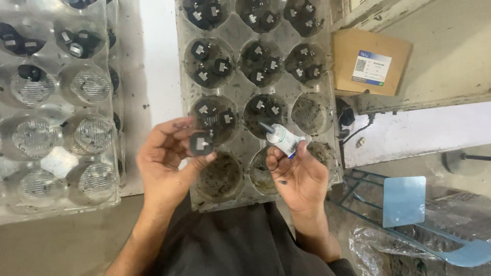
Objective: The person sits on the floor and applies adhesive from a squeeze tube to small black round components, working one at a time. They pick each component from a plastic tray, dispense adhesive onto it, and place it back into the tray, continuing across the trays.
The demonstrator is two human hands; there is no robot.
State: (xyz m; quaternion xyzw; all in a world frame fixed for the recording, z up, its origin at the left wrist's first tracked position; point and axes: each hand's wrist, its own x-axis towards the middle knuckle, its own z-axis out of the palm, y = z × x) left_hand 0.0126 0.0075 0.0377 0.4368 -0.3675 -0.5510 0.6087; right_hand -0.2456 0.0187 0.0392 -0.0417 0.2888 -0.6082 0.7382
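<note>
My left hand pinches a small round black part with a silvery square on its face, held between thumb and fingers over a clear plastic tray. My right hand grips a small white tube with a dark nozzle that points up and left toward the black part. A short gap separates nozzle and part. The tray's round wells hold several similar black parts; the wells nearest me look dirty and hold none.
A second clear tray at the left holds ribbed round lenses and a few black parts. A brown cardboard box with a white label lies at the upper right. A blue metal frame and crumpled plastic sit at the lower right.
</note>
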